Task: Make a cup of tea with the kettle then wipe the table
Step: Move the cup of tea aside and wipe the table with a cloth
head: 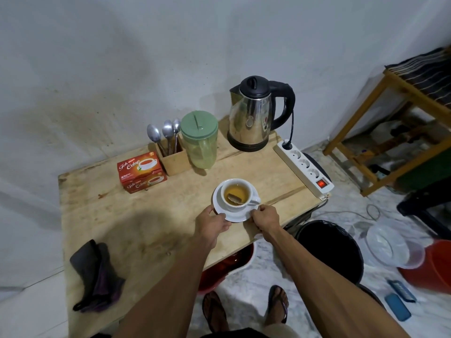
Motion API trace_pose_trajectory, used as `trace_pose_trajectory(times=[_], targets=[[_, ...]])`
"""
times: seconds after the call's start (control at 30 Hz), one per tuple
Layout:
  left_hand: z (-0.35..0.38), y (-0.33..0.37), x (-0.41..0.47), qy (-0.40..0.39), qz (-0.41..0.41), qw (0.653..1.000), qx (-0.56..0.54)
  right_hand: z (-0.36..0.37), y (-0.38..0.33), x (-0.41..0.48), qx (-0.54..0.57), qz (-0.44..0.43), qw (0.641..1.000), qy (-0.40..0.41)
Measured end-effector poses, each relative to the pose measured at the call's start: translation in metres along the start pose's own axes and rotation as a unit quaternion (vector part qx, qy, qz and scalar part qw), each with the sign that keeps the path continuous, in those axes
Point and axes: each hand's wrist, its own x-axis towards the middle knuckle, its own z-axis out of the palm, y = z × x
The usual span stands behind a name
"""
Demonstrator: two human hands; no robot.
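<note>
Near edge of wooden worktop (102, 215): dark cloth (95, 276) lies crumpled at front left, untouched. Mid-worktop: left hand (212, 223) and right hand (264, 217) each closed on the near rim of the white saucer (219, 206), thumbs on top; white cup (238, 193) sits on it, holding amber tea with a teabag submerged. Far side, left to right: red tea box (141, 172), wooden holder with three spoons (168, 135), green-lidded jar (199, 140), steel kettle (256, 113) on its base, plugged into the power strip (302, 167), switch lit red.
</note>
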Motion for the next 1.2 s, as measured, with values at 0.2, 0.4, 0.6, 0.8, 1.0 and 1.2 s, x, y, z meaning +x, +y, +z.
trace_pose_trajectory(times=[0.2,0.4,0.6,0.8,1.0,1.2], targets=[[0.050,0.008,-0.002,-0.020,0.011,1.000,0.016,-0.039,0.005,0.024,0.007,0.015,1.000,0.019],[0.102,0.010,-0.006,-0.040,0.011,0.999,0.024,-0.085,0.014,0.052,0.001,0.017,0.999,0.043],[0.138,0.010,-0.006,-0.036,0.008,0.998,0.042,-0.113,0.023,0.070,-0.004,0.017,0.999,0.050],[0.156,0.008,-0.006,-0.037,0.010,0.998,0.051,-0.128,0.025,0.078,-0.016,0.025,0.998,0.052],[0.159,0.004,-0.010,-0.040,0.007,0.998,0.044,-0.131,0.031,0.081,-0.020,0.029,0.999,0.037],[0.158,0.005,-0.011,-0.045,0.007,0.998,0.053,-0.134,0.029,0.076,-0.040,0.025,0.999,0.024]])
